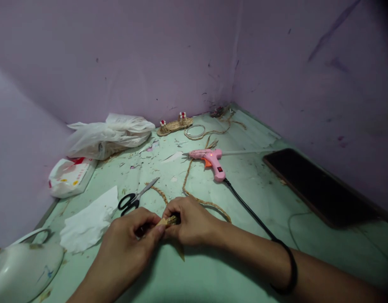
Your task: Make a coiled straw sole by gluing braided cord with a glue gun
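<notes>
My left hand (132, 242) and my right hand (194, 221) meet low in the middle of the head view. Between their closed fingertips is a small piece of straw-coloured braid (171, 220), mostly covered by the fingers. A thin pointed strip (178, 251) of the same colour sticks out below. Just beyond my right hand, a longer braided straw cord (209, 204) curves over the table. Black-handled scissors (135, 200) lie partly open, past my left hand. Farther back rests a pink glue gun (212, 160) on its side, a small light glowing on it.
A white plastic bag (114, 134), a tissue pack (76, 174) and crumpled white paper (89, 221) lie left. At the back sit a braided straw piece (175, 126) with beaded flowers and a ring (195, 131). A dark phone (310, 185) lies right; the gun's black cable (250, 210) passes by my right forearm.
</notes>
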`<act>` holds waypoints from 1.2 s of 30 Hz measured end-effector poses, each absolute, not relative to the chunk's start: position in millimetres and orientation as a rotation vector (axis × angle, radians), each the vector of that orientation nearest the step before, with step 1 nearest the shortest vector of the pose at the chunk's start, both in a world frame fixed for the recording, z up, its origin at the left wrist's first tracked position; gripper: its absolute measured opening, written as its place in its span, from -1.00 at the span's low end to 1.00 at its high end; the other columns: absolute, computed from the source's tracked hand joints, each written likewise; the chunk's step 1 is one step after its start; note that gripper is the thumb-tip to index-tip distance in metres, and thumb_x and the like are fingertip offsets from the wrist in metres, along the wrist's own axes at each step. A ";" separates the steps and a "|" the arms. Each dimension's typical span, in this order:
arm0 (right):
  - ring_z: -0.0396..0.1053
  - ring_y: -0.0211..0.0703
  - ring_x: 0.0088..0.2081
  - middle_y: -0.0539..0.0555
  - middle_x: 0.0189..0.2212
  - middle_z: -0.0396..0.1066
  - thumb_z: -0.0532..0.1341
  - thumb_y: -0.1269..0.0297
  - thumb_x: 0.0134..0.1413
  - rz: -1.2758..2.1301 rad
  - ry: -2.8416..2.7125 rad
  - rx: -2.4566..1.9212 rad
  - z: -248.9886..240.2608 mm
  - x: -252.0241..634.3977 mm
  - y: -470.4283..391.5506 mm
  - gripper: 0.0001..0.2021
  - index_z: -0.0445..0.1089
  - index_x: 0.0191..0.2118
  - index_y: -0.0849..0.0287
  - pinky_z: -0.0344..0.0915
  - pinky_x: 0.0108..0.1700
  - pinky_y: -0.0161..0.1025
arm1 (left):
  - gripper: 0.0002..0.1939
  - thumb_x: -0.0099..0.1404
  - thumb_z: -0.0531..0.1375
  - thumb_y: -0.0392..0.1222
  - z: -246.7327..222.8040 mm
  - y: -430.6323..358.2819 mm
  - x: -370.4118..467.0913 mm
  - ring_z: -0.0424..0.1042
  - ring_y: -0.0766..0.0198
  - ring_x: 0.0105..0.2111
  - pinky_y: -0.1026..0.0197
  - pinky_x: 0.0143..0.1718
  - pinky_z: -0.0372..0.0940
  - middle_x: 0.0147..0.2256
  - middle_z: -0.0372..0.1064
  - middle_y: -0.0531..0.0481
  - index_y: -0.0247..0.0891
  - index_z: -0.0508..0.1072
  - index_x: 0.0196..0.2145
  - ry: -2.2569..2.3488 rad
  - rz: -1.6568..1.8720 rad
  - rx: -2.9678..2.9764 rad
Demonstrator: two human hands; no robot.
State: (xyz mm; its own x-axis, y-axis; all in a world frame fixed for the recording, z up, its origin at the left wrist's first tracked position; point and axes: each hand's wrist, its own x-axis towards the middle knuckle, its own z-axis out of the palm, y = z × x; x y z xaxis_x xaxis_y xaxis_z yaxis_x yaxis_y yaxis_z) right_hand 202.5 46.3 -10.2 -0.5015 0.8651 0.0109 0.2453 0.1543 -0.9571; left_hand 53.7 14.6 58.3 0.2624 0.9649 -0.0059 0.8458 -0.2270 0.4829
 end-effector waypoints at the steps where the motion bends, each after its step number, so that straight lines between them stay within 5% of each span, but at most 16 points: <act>1: 0.20 -0.35 -0.57 -0.07 -0.62 0.32 0.28 0.39 -0.25 1.346 -1.853 -1.049 -10.7 202.6 46.4 -0.88 0.48 -0.44 0.25 0.08 -0.56 -0.43 | -0.78 0.18 0.12 -0.12 58.4 15.3 55.2 0.40 0.31 -0.59 0.34 -0.61 0.25 -0.59 0.42 0.08 -0.21 0.46 -0.55 1.641 0.416 2.154; 14: 0.24 -0.33 -0.54 -0.06 -0.61 0.35 0.28 0.44 -0.31 1.371 -1.859 -1.042 -7.7 203.9 48.6 -0.83 0.51 -0.43 0.24 0.13 -0.53 -0.44 | -0.75 0.18 -0.01 -0.41 58.0 14.0 56.5 0.29 0.26 -0.50 0.24 -0.54 0.18 -0.52 0.27 -0.03 -0.28 0.40 -0.53 1.297 0.346 2.783; 24: 0.31 -0.28 -0.50 -0.02 -0.58 0.43 0.19 0.54 -0.30 1.305 -1.879 -1.028 -5.0 203.7 47.1 -0.83 0.51 -0.49 0.26 0.16 -0.48 -0.41 | -0.80 0.11 0.03 -0.42 47.6 13.7 67.7 0.24 0.25 -0.48 0.22 -0.52 0.12 -0.55 0.20 0.00 -0.26 0.26 -0.61 1.369 0.487 2.748; 31: 0.29 -0.29 -0.52 0.00 -0.60 0.42 0.25 0.43 -0.27 1.319 -1.857 -1.029 -8.0 203.4 48.3 -0.86 0.53 -0.46 0.28 0.13 -0.53 -0.42 | -0.84 0.20 0.04 -0.36 52.4 14.0 60.4 0.33 0.34 -0.50 0.31 -0.51 0.24 -0.48 0.34 0.01 -0.28 0.41 -0.44 1.392 0.516 2.563; 36: 0.28 -0.30 -0.53 0.01 -0.60 0.41 0.27 0.43 -0.30 1.354 -1.829 -1.023 -9.6 202.6 48.8 -0.84 0.54 -0.45 0.30 0.13 -0.53 -0.43 | -0.79 0.19 0.05 -0.37 56.2 16.1 60.3 0.37 0.36 -0.52 0.35 -0.52 0.24 -0.52 0.37 0.03 -0.26 0.44 -0.50 1.341 0.529 2.512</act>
